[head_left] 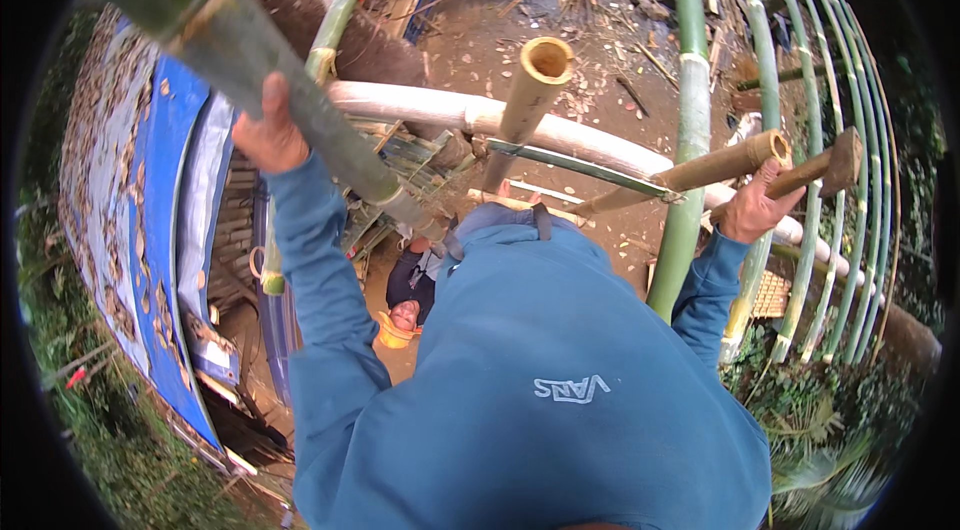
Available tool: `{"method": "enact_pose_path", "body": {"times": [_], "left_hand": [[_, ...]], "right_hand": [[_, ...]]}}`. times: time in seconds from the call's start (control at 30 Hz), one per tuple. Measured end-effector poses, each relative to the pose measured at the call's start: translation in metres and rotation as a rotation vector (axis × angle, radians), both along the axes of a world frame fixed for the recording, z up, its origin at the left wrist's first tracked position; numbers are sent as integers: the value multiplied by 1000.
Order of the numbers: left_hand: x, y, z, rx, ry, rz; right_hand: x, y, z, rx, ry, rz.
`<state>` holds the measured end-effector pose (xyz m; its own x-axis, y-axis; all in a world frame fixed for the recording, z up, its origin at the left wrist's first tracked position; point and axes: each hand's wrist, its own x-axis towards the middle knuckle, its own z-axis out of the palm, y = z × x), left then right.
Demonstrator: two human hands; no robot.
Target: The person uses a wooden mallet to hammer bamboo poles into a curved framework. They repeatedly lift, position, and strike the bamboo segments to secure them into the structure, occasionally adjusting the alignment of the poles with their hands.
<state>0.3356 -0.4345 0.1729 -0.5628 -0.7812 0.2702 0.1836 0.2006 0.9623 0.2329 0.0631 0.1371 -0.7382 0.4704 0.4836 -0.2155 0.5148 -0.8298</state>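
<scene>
A thick green bamboo pole is gripped overhead by the left hand; a wooden-handled hammer is clenched in the right hand. The pole is judged heavy, stiff and smooth, best grasped beside a node.

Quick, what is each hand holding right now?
Left hand: closed around a thick green bamboo pole.
Right hand: closed on a wooden hammer.
</scene>
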Motion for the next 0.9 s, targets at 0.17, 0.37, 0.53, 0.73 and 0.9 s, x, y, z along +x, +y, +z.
{"method": "enact_pose_path", "body": {"times": [0.17,0.37,0.53,0.73,0.9], "left_hand": [[-54,-11,37,1,-31,-164],[-143,2,72,-45,-161,-271],[-230,14,55,-99,-179,-303],[-245,38,56,-119,-234,-354],[-278,14,34,-271,-212,-286]], "right_hand": [[1,-4,8,32,26,58],[0,-4,9,156,-76,-60],[2,-18,21,165,23,-27],[5,-19,14,220,-40,-153],[8,-20,22,188,-102,-124]]}}
